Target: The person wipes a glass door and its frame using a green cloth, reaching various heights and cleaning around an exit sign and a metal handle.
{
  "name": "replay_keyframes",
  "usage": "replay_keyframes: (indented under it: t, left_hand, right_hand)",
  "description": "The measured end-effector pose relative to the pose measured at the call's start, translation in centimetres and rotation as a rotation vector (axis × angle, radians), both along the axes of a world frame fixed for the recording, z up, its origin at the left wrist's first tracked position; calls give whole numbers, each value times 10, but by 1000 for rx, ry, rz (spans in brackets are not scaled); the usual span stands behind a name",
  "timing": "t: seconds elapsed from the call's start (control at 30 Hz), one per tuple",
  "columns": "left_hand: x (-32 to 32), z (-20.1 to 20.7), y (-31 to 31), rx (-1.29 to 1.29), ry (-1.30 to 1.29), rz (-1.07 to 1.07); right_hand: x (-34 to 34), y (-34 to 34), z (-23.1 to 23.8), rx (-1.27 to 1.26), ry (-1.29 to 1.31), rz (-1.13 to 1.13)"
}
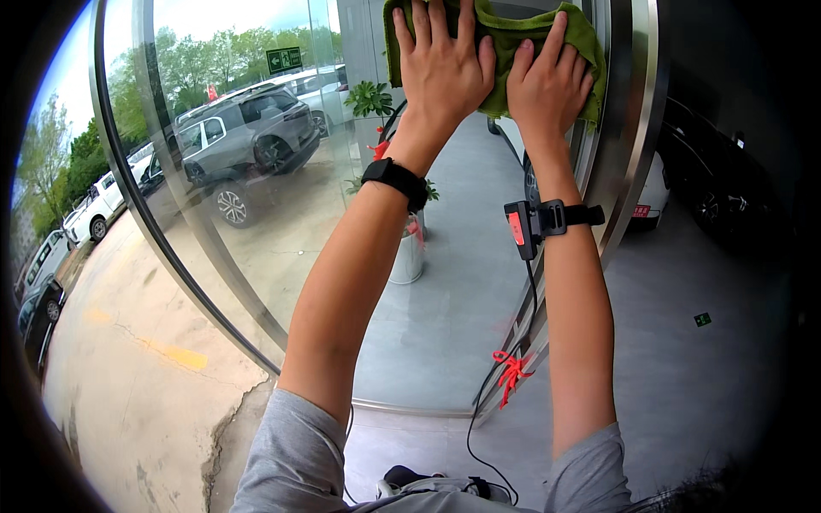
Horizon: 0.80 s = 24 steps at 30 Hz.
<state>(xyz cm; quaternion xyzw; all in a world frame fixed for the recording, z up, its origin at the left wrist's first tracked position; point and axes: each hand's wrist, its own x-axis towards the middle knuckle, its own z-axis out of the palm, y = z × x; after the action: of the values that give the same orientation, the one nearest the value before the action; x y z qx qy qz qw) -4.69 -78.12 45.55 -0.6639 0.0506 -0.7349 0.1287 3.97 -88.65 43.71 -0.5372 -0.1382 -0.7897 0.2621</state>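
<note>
Both my arms reach up to a glass door panel (462, 333) in front of me. A green cloth (503, 32) is spread against the glass near the top of the view. My left hand (443, 75) lies on the cloth's left part, palm down with fingers stretched and apart. On its right part rests my right hand (545, 96), fingers extended and pressing the cloth flat. The upper edge of the cloth and some fingertips reach the picture's top. A black band (396, 182) circles my left wrist; a strapped black device (530, 227) with a cable sits on my right wrist.
A metal door frame (631, 128) stands right of the cloth. A red ribbon (511, 369) is tied low on it. Behind the glass is a white pot (408, 261) with a plant. Outside left, a grey car (244, 141) is parked; a dark car (727, 171) stands inside at right.
</note>
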Motion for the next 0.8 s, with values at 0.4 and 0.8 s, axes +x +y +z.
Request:
replay_keyframes:
  t: [0.4,0.8]
  left_hand:
    - [23,-28,2,-24,-47,-49]
    - [18,-39,0,10,94,-56]
  right_hand:
    - [-4,1,-44,19,104,-41]
    - [-4,-5,-51,-67,217,-90]
